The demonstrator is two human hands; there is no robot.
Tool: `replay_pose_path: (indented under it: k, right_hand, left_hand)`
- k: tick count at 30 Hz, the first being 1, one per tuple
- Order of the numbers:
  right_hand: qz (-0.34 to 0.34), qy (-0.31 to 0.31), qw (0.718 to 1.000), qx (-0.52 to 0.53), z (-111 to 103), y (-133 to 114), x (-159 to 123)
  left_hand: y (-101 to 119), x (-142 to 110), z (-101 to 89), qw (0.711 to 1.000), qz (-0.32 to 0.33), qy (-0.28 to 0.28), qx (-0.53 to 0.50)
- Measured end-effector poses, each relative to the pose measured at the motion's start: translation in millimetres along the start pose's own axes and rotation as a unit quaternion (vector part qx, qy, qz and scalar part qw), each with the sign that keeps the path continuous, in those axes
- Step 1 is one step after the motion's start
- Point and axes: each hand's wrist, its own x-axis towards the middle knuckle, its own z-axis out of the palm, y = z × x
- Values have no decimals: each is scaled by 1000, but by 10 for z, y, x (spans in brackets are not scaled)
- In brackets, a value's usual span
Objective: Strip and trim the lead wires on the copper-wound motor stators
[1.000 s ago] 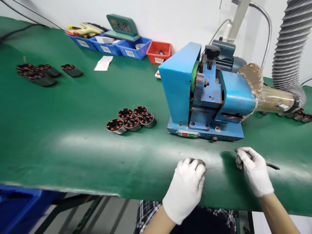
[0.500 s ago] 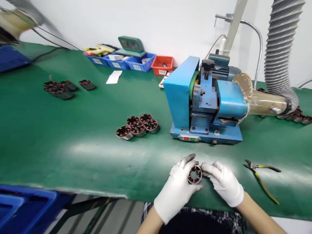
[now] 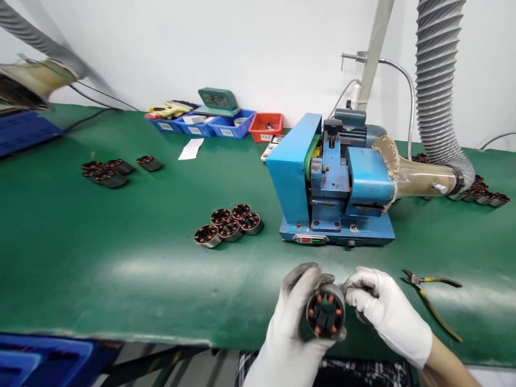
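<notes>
A motor stator (image 3: 322, 322), a metal ring with black and copper windings inside, is in the gloved fingers of my left hand (image 3: 284, 333). Its open face is turned up toward me. Beside its right rim is my right hand (image 3: 389, 312), also in a white glove with darkened fingertips. The right thumb and fingers are pinched together at the rim; what they hold, if anything, is too small to make out. Yellow-handled cutting pliers (image 3: 431, 301) lie with their jaws apart, right of my right hand.
Several stators (image 3: 229, 228) stand grouped left of centre on the green table (image 3: 133, 231); more stators (image 3: 107, 174) are farther left. A blue belt machine (image 3: 330, 183) with a grey hose (image 3: 441, 80) rises ahead. Blue bins (image 3: 231, 129) and a red bin (image 3: 266, 126) line the wall.
My left hand has lifted the stator nearer to me, and the stator looks larger. The right hand has followed along its right side. The view has shifted slightly.
</notes>
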Motion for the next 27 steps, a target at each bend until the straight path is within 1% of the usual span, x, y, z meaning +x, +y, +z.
replay_pose_path:
  k: [2, 3, 4, 5, 6, 7, 8, 10, 11, 12, 13, 14, 16, 17, 18, 19, 20, 22, 23, 24, 25, 27]
  right_hand:
    - [27, -1, 1000, 12, 6, -8, -7]
    - [22, 13, 1000, -5, 15, -5, -15]
    - [5, 36, 999, -33, 27, 0, -27]
    - [-19, 64, 996, -62, 40, 3, -40]
    - [-42, 90, 991, -84, 52, 1, -55]
    - [-59, 110, 988, -97, 60, -8, -68]
    - [-67, 120, 985, -99, 63, -23, -80]
    - [-66, 119, 987, -85, 57, -65, -95]
    - [-59, 109, 990, -73, 51, -86, -99]
    - [-53, 100, 992, -62, 44, -103, -100]
    - [-50, 96, 993, -56, 41, -114, -100]
    - [-51, 98, 992, -56, 42, -118, -100]
    - [-57, 123, 988, -72, 59, -110, -103]
    - [-62, 139, 985, -84, 75, -101, -105]
    - [-68, 152, 982, -94, 92, -92, -107]
    - [-71, 158, 980, -100, 109, -84, -108]
    - [-73, 160, 979, -98, 124, -79, -108]
    - [-74, 143, 983, -85, 144, -75, -104]
    - [-71, 133, 986, -77, 149, -74, -102]
    - [-69, 126, 987, -73, 151, -73, -100]
    - [-71, 128, 986, -74, 151, -71, -99]
    - [-87, 147, 981, -93, 152, -63, -102]
  left_hand:
    - [20, 27, -60, 997, -20, -74, 33]
    - [44, 47, -87, 993, -33, -114, 23]
    - [75, 67, -109, 989, -42, -144, -1]
    - [108, 85, -125, 986, -42, -158, -26]
    - [138, 96, -132, 986, -24, -162, -43]
    - [159, 100, -131, 987, 6, -152, -44]
    - [170, 97, -122, 991, 40, -128, -28]
    - [151, 76, -86, 994, 86, -51, 49]
    - [126, 63, -66, 991, 92, -23, 94]
    - [97, 52, -47, 988, 87, -9, 126]
    - [68, 42, -33, 988, 67, -11, 137]
    - [44, 36, -23, 991, 41, -25, 121]
    - [22, 33, -21, 998, -14, -57, 39]
    - [24, 33, -27, 997, -32, -64, 0]
    - [32, 35, -35, 997, -29, -61, -25]
    - [43, 35, -46, 998, -8, -51, -33]
    - [53, 36, -56, 999, 26, -34, -25]
    - [67, 38, -78, 996, 87, -4, 28]
    - [71, 42, -90, 994, 96, -5, 49]
    - [76, 49, -101, 995, 86, -23, 50]
    - [82, 60, -113, 996, 61, -53, 32]
    - [96, 85, -130, 991, 3, -126, -39]
